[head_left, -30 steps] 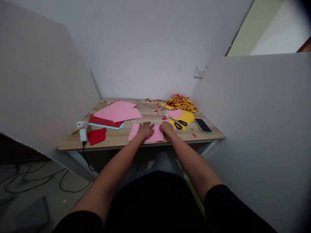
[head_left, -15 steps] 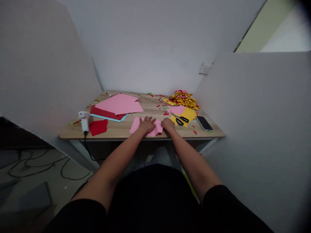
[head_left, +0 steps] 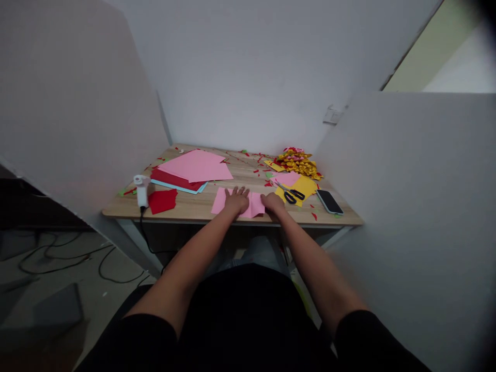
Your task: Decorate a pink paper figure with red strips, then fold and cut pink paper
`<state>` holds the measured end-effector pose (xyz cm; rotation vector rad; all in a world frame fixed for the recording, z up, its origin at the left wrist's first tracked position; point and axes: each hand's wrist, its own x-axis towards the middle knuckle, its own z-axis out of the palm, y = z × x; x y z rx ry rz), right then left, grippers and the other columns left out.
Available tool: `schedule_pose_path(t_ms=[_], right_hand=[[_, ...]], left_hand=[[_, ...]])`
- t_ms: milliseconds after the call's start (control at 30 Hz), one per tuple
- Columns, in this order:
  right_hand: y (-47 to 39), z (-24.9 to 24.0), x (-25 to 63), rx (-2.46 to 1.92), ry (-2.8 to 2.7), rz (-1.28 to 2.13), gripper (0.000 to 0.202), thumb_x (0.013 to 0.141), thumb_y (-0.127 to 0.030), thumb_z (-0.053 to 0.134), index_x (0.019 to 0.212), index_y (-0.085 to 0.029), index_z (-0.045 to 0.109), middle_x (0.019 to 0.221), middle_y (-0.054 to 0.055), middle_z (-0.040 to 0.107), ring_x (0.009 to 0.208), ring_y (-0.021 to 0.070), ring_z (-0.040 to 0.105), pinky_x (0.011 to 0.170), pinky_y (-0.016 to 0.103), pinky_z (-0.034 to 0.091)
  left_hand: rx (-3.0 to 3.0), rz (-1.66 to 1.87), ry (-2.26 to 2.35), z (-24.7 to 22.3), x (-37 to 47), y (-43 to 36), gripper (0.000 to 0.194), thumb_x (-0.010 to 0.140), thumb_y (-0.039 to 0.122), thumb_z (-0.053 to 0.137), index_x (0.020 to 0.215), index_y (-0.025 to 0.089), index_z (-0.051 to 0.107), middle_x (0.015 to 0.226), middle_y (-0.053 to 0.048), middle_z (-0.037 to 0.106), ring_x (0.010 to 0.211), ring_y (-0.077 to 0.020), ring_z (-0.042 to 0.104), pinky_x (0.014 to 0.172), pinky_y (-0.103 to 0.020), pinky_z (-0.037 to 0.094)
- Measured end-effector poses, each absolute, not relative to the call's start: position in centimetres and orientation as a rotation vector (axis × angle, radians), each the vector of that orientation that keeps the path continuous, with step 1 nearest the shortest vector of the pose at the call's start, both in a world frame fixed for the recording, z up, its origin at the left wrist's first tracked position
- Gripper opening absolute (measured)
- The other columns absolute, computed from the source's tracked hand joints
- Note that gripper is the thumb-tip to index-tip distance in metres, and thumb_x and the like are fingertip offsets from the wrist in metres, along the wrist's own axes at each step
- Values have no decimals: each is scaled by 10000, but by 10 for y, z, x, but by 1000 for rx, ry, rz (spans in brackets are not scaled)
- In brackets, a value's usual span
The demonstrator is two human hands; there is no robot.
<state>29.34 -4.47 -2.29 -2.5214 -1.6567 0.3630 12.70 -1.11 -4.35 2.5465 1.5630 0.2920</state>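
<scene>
A sheet of pink paper [head_left: 219,202] lies near the front edge of the table, with a crease standing up in its right part. My left hand [head_left: 237,201] rests on it, fingers spread and pressing it flat. At the sheet's right edge, my right hand [head_left: 273,202] is closed with its fingers curled on the paper; the fingertips are partly hidden. Just beyond my right hand, black-handled scissors [head_left: 290,195] lie on yellow paper [head_left: 308,185] and a smaller pink piece [head_left: 285,179].
Large pink sheets [head_left: 197,165] overlap red and light blue ones at the back left. A white corded glue gun [head_left: 142,192] stands by red paper [head_left: 163,201]. A phone [head_left: 329,201] lies at right, before a pile of folded yellow paper [head_left: 300,163]. Scraps litter the wooden table [head_left: 189,209].
The right part of the pink sheet is spread flatter and wider between my hands. My right hand has shifted slightly outward with its edge. The whole view has tilted a little.
</scene>
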Motion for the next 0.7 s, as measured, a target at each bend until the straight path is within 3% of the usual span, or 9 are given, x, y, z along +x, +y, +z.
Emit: schedule_pose_path(t_ms=[367, 700], right_hand=[[-32, -19, 289, -2474, -1629, 315, 365, 975, -370, 635, 1283, -176, 607, 1290, 101, 633, 1087, 239, 657, 911, 456, 572], [-45, -28, 283, -2383, -1674, 222, 364, 974, -376, 635, 1276, -173, 611, 1287, 100, 636, 1095, 242, 655, 922, 464, 566]], left_hand=[[2693, 272, 1423, -33, 119, -25, 471, 965, 389, 628, 1387, 198, 545, 1478, -126, 506, 1315, -313, 525, 1087, -582, 439], [2658, 189, 1528, -37, 116, -22, 520, 965, 403, 622, 1435, 211, 507, 1546, -127, 436, 1389, -340, 448, 1137, -622, 362]])
